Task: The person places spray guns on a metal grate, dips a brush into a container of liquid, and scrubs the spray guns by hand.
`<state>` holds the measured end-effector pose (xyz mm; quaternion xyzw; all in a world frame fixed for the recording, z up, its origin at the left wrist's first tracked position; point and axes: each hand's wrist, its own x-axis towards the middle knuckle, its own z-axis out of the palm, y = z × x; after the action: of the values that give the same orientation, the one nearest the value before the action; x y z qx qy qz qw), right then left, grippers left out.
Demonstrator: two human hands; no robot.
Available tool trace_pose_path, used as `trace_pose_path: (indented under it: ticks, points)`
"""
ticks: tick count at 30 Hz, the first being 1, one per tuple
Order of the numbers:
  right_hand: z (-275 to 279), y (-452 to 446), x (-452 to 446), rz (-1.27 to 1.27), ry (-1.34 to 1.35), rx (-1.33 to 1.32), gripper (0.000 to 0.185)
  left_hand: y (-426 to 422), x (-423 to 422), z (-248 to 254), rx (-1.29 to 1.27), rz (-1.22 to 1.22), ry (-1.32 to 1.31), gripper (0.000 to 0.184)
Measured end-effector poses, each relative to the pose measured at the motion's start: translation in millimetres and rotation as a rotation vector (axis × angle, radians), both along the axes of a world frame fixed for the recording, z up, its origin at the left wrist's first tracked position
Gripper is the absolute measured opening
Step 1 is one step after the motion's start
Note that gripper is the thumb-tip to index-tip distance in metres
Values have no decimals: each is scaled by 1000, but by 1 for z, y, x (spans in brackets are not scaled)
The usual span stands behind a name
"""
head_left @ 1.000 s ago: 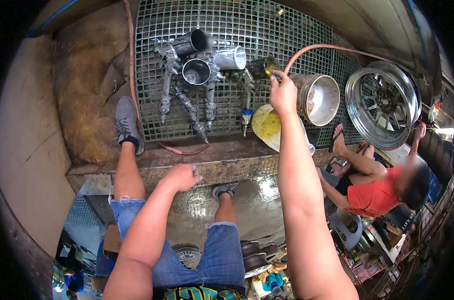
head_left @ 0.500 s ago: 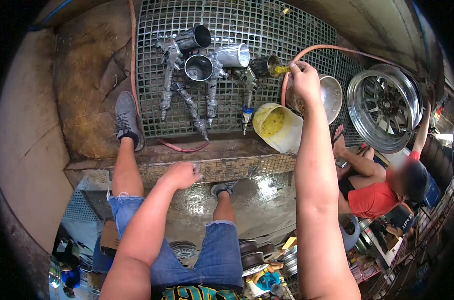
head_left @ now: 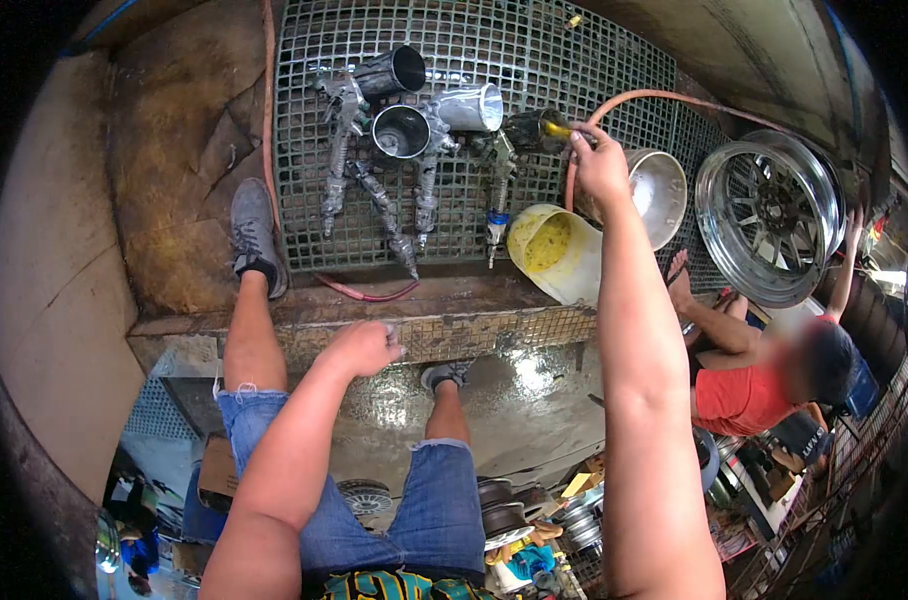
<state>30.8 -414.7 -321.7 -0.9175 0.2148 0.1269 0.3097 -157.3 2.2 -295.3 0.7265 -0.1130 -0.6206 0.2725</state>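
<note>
My right hand (head_left: pixel 602 165) pinches a short yellow-stained tool (head_left: pixel 558 128), perhaps a brush. Its far end is in the mouth of a dark-coated cup (head_left: pixel 530 130) on a spray gun (head_left: pixel 498 185) lying on the grating. My left hand (head_left: pixel 364 348) hangs near the ledge with fingers curled, and nothing shows in it. Left of the dark cup lie several other spray guns; a silver cup (head_left: pixel 471 107), an upward-facing cup (head_left: pixel 400 133) and a darker cup (head_left: pixel 389 72) belong with them. Below my right hand tilts a cut white container (head_left: pixel 584 265) with yellow liquid inside.
A green grating (head_left: pixel 304 150) carries the guns. Right of my hand sit a metal bowl (head_left: pixel 664 195) and a chrome wheel rim (head_left: pixel 709 215). An orange hose (head_left: pixel 664 94) arcs behind them. Another person in a red shirt (head_left: pixel 739 400) sits at the right.
My right hand has moved slightly left and down, and the tool sits deeper in the dark cup. My left hand stays put. The other person's head has shifted a little.
</note>
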Motion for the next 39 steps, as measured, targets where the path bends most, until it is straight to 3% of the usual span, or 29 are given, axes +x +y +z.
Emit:
trace_pose_path:
  ticks: [1,8,11,15,17,21,24,26,28,29,32,34,36,39]
  points:
    - [15,6,2,31,137,-88,31,0,0,0,0,2,1,30]
    - [71,8,16,-197,31,123,31,0,-1,1,-1,24,39,32]
    - [75,3,5,-55,74,-197,31,1,-2,-1,-17,24,25,33]
    - [76,25,0,-167,47,-203,35,0,0,2,-2,15,29,32]
    - [71,28,5,-414,-66,317,33,-1,2,5,-11,-2,23,33]
    - [59,22,6,-635,-212,467,27,-1,2,6,-9,-26,21,33]
    - [55,22,-11,-716,-301,341,28,0,1,6,-10,-43,-2,33]
    - [55,22,-15,-695,-333,287,27,1,-2,3,3,-46,4,34]
    - [63,28,-12,-401,-429,-120,27,1,-2,4,6,-37,28,34]
    - [66,30,-8,-458,-310,-8,25,0,-1,5,5,-31,46,34]
    - [81,53,12,-123,-131,-174,24,-2,-3,6,-7,-42,7,33]
    - [87,65,16,72,-106,-198,23,-2,-4,5,-8,-44,11,33]
    - [89,70,6,293,-254,-225,22,-2,-5,6,-10,-47,21,32]
    - [109,82,-23,362,-159,-234,24,-2,-1,7,-6,-33,43,32]
